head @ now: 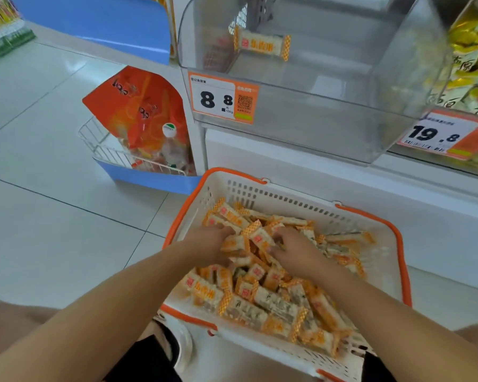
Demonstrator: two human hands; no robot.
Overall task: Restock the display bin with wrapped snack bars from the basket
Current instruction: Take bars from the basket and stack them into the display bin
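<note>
A price tag on the front of the clear bin reads "8 8" beside a QR code, a second tag under the neighbouring bin of yellow packs reads "19.8", and the bars' red print is too blurred to read.

Head view, downward, near basket

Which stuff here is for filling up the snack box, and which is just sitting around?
For the job:
basket on the floor
snack bars piled in it
left hand and right hand, both digging in the pile
clear display bin, one bar inside
8.8 price tag

Just sitting around:
orange bag in a wire rack
yellow packets
19.8 price tag
</note>
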